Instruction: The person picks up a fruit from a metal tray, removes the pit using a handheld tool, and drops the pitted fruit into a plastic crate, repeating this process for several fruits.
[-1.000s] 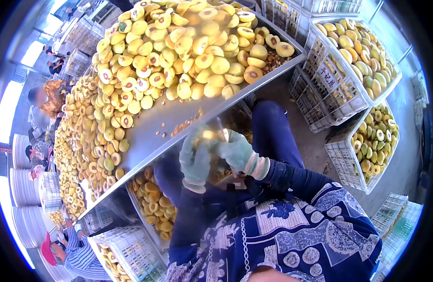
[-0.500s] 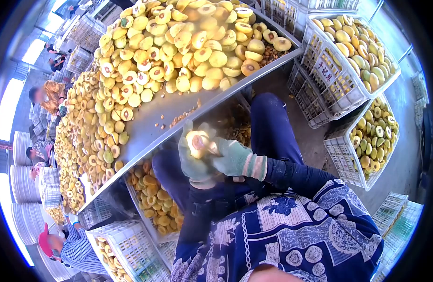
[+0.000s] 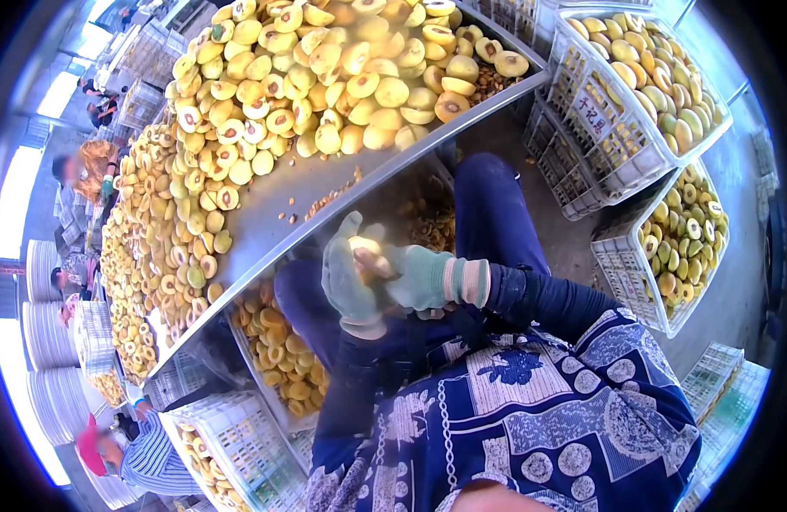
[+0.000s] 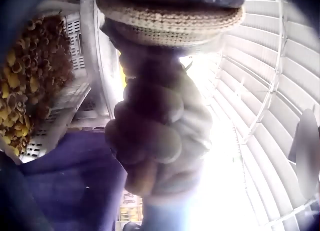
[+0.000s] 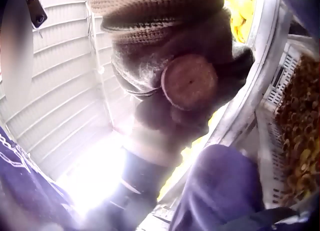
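My gloved left hand (image 3: pixel 349 282) holds a yellow peach (image 3: pixel 367 248) in the head view, its fingers spread up around the fruit. The peach shows pale cut flesh and a brownish centre. Pressed close beside it, my gloved right hand (image 3: pixel 428 277) has its fingers curled. In the right wrist view the round flat end of a tool handle (image 5: pixel 190 82) juts out of that fist; the tool's working end is hidden between the hands. Curled gloved fingers (image 4: pixel 150 136) fill the dim left wrist view. Both hands are over the lap, just short of the metal table's edge.
Halved peaches (image 3: pixel 325 60) are heaped on the metal table (image 3: pixel 278 205), with loose brown stones near its edge. White crates of peaches stand at the right (image 3: pixel 611 128) and lower left (image 3: pixel 240 444). A crate of fruit pieces (image 4: pixel 30 86) sits below the table. Other people work at the far left.
The hands drew slightly apart, baring the peach's cut face to the head camera, then closed together again with the right hand partly over it. A thin tool tip seen earlier is now hidden.
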A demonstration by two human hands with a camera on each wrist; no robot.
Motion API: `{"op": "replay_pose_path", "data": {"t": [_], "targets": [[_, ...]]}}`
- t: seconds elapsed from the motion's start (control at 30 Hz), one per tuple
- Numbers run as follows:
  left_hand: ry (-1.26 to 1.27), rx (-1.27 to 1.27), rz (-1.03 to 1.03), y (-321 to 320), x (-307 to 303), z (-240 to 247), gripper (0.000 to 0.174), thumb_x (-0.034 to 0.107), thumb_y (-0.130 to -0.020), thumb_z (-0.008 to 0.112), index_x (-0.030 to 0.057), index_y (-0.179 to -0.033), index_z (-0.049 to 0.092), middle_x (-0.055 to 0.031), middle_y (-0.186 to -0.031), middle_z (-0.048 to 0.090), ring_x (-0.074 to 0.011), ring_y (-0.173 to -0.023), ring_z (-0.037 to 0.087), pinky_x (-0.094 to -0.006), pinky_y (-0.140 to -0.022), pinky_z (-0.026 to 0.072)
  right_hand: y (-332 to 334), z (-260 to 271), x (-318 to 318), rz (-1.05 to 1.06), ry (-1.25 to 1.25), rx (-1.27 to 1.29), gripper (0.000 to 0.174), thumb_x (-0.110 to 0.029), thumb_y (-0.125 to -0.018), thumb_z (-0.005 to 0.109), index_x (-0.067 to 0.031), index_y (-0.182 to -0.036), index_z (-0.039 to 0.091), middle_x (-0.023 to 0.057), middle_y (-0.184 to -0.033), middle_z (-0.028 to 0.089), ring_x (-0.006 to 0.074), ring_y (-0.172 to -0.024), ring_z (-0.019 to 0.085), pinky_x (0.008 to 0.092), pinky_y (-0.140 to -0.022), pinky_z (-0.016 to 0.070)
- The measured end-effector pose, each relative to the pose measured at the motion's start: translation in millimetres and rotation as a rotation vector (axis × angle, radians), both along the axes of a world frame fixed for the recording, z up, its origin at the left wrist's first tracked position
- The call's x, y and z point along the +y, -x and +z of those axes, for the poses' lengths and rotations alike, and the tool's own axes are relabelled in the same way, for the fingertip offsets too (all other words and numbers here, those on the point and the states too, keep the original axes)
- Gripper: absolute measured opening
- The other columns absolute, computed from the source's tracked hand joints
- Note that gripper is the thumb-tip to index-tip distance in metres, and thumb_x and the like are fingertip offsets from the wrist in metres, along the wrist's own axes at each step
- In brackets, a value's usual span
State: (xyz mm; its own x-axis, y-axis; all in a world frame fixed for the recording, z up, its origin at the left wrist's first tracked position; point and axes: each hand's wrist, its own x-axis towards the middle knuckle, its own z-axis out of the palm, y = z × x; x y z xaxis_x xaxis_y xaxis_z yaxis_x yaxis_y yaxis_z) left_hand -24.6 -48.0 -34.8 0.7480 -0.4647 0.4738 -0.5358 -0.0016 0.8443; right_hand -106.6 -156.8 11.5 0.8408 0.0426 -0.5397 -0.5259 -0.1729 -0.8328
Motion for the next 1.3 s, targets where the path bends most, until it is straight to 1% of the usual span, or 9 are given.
{"op": "replay_pose_path", "data": {"t": [0.13, 0.2, 0.47, 0.73, 0.83, 0.87, 0.93, 1.23, 1.3], "targets": [[0.160, 0.613, -0.192, -7.5, 9.3, 7.9, 0.039, 0.025, -0.100, 0.043, -0.0092, -0.114, 0.057, -0.0174, -0.114, 0.063, -0.0244, -0.088, 0.067, -0.0289, -0.072, 0.0544, 7.9, 16.6, -8.9, 0.039, -0.120, 0.073, 0.043, -0.050, -0.091, 0.046, -0.0109, -0.107, 0.055, 0.0057, -0.062, 0.059, 0.0145, -0.044, 0.057, 0.0274, -0.032, 0.0440], [0.214, 1.033, -0.425, -13.9, 17.6, 11.0, 0.044, 0.030, -0.098, 0.047, -0.0094, -0.115, 0.056, -0.0175, -0.116, 0.062, -0.0235, -0.087, 0.066, -0.0292, -0.072, 0.0543, 7.4, 12.5, -10.3, 0.085, -0.199, 0.152, 0.015, -0.024, -0.084, 0.055, -0.0086, -0.082, 0.056, 0.0024, -0.058, 0.055, 0.0159, -0.040, 0.053, 0.0327, -0.032, 0.0398], [0.100, 0.768, -0.131, -2.2, 18.3, 1.8, 0.056, 0.040, -0.095, 0.050, -0.0099, -0.120, 0.052, -0.0208, -0.107, 0.063, -0.0290, -0.088, 0.066, -0.0366, -0.073, 0.0568, 5.0, 13.1, -6.4, 0.120, -0.085, 0.162, 0.019, -0.025, -0.084, 0.056, -0.0070, -0.078, 0.056, 0.0019, -0.057, 0.054, 0.0140, -0.038, 0.050, 0.0291, -0.031, 0.0383], [0.303, 1.134, -0.325, -10.0, 18.9, -1.0, 0.056, 0.049, -0.095, 0.046, 0.0053, -0.130, 0.047, -0.0208, -0.105, 0.064, -0.0273, -0.071, 0.067, -0.0349, -0.056, 0.0583, 11.4, 24.2, 6.7, -0.062, -0.658, 0.186, 0.018, -0.025, -0.082, 0.059, -0.0073, -0.079, 0.057, 0.0007, -0.057, 0.051, 0.0111, -0.035, 0.044, 0.0250, -0.028, 0.0316], [-0.087, 0.187, -0.031, -4.7, 14.4, 0.1, 0.046, 0.039, -0.098, 0.045, -0.0029, -0.113, 0.055, -0.0168, -0.101, 0.065, -0.0207, -0.063, 0.065, -0.0260, -0.052, 0.0540, 10.2, -7.9, 14.1, -0.061, -1.027, 0.164, 0.020, -0.024, -0.087, 0.058, -0.0054, -0.081, 0.058, -0.0025, -0.051, 0.046, 0.0073, -0.033, 0.039, 0.0221, -0.029, 0.0304], [-0.086, 0.187, -0.034, -4.0, 14.1, 5.3, 0.046, 0.039, -0.098, 0.045, -0.0029, -0.113, 0.055, -0.0168, -0.101, 0.065, -0.0207, -0.063, 0.065, -0.0260, -0.052, 0.0540, 11.0, -12.0, 15.0, -0.068, -1.204, 0.138, 0.020, -0.023, -0.089, 0.058, -0.0047, -0.082, 0.058, -0.0035, -0.050, 0.045, 0.0062, -0.033, 0.038, 0.0214, -0.029, 0.0307], [0.290, 1.024, -0.128, 0.1, 13.6, 19.3, 0.046, 0.040, -0.097, 0.047, -0.0009, -0.116, 0.054, -0.0165, -0.102, 0.065, -0.0212, -0.065, 0.065, -0.0276, -0.054, 0.0551, 12.0, -25.7, 19.6, -0.070, -1.238, 0.135, 0.024, -0.023, -0.094, 0.053, -0.0017, -0.086, 0.060, -0.0040, -0.051, 0.046, 0.0051, -0.033, 0.038, 0.0212, -0.030, 0.0322], [0.658, 0.846, -0.087, -15.2, 30.4, 22.0, 0.035, 0.034, -0.093, 0.055, 0.0001, -0.102, 0.055, -0.0153, -0.104, 0.065, -0.0264, -0.080, 0.064, -0.0364, -0.067, 0.0530, 9.0, -37.9, 30.1, 0.178, -1.970, -0.023, 0.032, -0.026, -0.099, 0.045, 0.0015, -0.097, 0.060, -0.0048, -0.053, 0.045, 0.0050, -0.034, 0.038, 0.0226, -0.032, 0.0324], [0.216, 0.548, 0.208, -39.2, 72.9, 8.5, 0.035, 0.024, -0.091, 0.058, -0.0044, -0.112, 0.055, -0.0158, -0.103, 0.066, -0.0285, -0.091, 0.063, -0.0366, -0.074, 0.0520, 8.6, -30.5, 21.3, 0.044, -1.639, 0.087, 0.031, -0.028, -0.098, 0.046, 0.0000, -0.097, 0.060, -0.0041, -0.054, 0.046, 0.0051, -0.036, 0.039, 0.0226, -0.032, 0.0335]]}}
